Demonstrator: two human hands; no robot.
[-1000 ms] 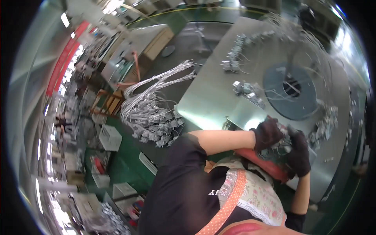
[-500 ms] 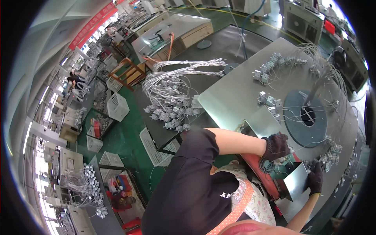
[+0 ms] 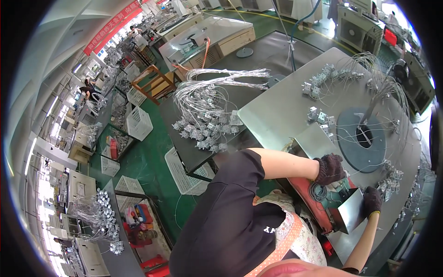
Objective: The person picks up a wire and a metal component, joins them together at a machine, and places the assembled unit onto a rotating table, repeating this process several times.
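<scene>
Dark knit gloves cover both of my hands. My left hand is closed above the red-and-green fixture at the table's near edge; what its curled fingers hold is hidden. Beside a shiny sheet-metal box is my right hand, fingers drawn together, their grip too small to make out. A coil of thin grey wire lies on the fixture by my left wrist. Just beyond my right hand sits a cluster of small metal-cased parts with wires.
A dark round disc with an upright post stands on the metal table. More small wired metal blocks lie around it. Left of it, a large wire bundle with blocks covers a dark table. White plastic baskets stand on the green floor.
My right hand has drawn its fingers in beside the metal box. My left hand stays over the fixture. The whole view has shifted slightly.
</scene>
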